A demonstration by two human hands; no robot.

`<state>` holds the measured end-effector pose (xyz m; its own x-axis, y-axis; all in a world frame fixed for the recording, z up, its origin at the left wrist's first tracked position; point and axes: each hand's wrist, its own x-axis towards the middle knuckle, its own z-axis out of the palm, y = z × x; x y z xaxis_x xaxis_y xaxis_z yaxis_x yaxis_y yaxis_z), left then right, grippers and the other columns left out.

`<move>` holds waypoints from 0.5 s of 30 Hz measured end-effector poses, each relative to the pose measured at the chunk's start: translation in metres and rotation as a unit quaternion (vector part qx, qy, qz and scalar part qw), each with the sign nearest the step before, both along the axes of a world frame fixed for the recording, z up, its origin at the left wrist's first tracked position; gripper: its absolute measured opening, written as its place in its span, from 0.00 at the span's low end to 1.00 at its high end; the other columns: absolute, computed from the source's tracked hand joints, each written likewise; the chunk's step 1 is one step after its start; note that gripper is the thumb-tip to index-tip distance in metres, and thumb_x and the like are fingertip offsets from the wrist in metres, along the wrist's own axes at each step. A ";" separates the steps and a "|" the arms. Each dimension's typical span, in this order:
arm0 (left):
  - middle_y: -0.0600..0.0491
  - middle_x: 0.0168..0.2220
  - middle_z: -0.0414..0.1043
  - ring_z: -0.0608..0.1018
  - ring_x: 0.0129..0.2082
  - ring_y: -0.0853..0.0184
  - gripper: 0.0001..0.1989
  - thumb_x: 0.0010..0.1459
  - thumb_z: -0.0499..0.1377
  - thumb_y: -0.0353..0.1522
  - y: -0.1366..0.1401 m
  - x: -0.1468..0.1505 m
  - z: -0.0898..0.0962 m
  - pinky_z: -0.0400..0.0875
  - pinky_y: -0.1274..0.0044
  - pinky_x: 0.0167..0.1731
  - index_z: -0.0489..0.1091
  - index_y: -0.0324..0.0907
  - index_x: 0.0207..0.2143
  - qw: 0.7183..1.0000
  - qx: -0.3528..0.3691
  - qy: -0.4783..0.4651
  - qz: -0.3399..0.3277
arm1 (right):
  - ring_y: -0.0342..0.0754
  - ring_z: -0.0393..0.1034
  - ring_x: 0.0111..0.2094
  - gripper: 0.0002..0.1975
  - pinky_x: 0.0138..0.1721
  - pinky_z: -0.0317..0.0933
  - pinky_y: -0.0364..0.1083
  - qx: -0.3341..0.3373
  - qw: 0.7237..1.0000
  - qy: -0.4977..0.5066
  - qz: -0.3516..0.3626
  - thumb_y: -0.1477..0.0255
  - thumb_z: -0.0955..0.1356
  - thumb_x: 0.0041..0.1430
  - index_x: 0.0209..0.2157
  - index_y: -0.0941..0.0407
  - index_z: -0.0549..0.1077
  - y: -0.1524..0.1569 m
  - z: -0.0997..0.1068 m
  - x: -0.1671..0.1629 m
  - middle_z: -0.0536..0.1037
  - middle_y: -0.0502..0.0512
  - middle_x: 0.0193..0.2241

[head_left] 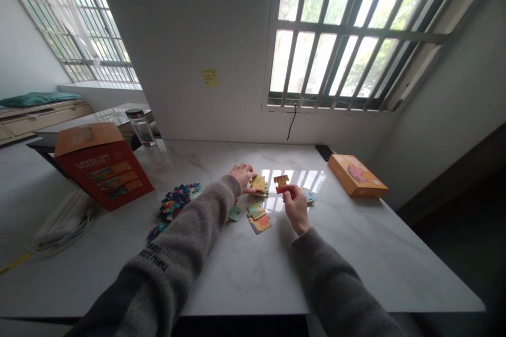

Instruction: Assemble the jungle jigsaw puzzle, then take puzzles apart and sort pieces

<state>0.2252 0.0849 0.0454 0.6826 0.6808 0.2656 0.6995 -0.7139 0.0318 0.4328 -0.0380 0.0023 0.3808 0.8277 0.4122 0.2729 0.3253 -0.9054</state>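
Note:
My left hand [242, 176] grips the left side of a small stack of yellow jigsaw puzzle pieces [259, 184], its fingers at the far edge and its thumb at the near one. Between the thumb and fingers of my right hand [295, 206] is a puzzle piece [281, 181] with brown and orange colours, just right of the stack. Closer to me lie a few loose yellow-green pieces [256, 210] and an orange-grey piece [261, 224]. Light blue pieces [309, 196] sit beyond my right hand, partly hidden by it. A green piece [234, 214] shows beside my left sleeve.
A heap of dark, colourful pieces [176, 201] lies left of my left arm, which covers part of it. Farther left stand a red-orange puzzle box [106, 168], a clear bottle [141, 129] and a coiled white cable [65, 226]. An orange box [357, 175] and dark phone-like object [324, 152] are right.

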 end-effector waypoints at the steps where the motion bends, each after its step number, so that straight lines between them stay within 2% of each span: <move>1: 0.44 0.51 0.69 0.66 0.53 0.51 0.26 0.48 0.66 0.46 0.002 0.001 -0.001 0.56 0.63 0.53 0.75 0.46 0.48 1.000 -0.005 0.007 0.001 | 0.46 0.67 0.27 0.10 0.30 0.63 0.46 -0.001 1.000 0.005 0.008 0.64 0.65 0.58 0.36 0.56 0.71 0.000 -0.001 -0.001 0.77 0.54 0.30; 5: 0.43 0.51 0.69 0.66 0.54 0.50 0.26 0.46 0.67 0.46 0.008 0.003 -0.003 0.57 0.62 0.52 0.75 0.46 0.48 1.000 -0.025 0.018 0.000 | 0.44 0.67 0.25 0.07 0.29 0.64 0.45 0.007 0.999 0.040 0.031 0.66 0.65 0.59 0.36 0.54 0.65 0.001 0.000 -0.005 0.72 0.48 0.27; 9: 0.43 0.51 0.70 0.66 0.53 0.50 0.27 0.47 0.66 0.47 0.010 0.004 -0.004 0.58 0.62 0.52 0.75 0.46 0.49 0.999 -0.036 0.015 0.002 | 0.43 0.69 0.25 0.12 0.30 0.65 0.45 0.014 0.996 0.080 0.040 0.65 0.67 0.59 0.41 0.53 0.61 0.000 0.001 -0.007 0.72 0.46 0.28; 12: 0.43 0.51 0.70 0.67 0.53 0.49 0.27 0.46 0.67 0.46 0.010 0.003 -0.007 0.58 0.61 0.53 0.75 0.47 0.49 0.999 -0.046 0.011 0.007 | 0.44 0.69 0.26 0.15 0.30 0.65 0.45 0.010 0.994 0.097 0.050 0.65 0.68 0.59 0.44 0.53 0.62 0.001 0.000 -0.007 0.73 0.46 0.29; 15: 0.43 0.50 0.71 0.68 0.53 0.49 0.26 0.46 0.67 0.46 0.006 0.002 -0.007 0.59 0.61 0.53 0.76 0.45 0.47 0.998 -0.055 -0.020 0.010 | 0.45 0.70 0.29 0.15 0.30 0.66 0.45 0.006 0.993 0.098 0.058 0.62 0.68 0.58 0.44 0.55 0.66 0.003 -0.002 -0.005 0.75 0.50 0.30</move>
<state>0.2272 0.0914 0.0382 0.6592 0.7205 0.2154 0.7103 -0.6906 0.1364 0.4278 -0.0353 0.0006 0.3569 0.8666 0.3487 0.0511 0.3546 -0.9336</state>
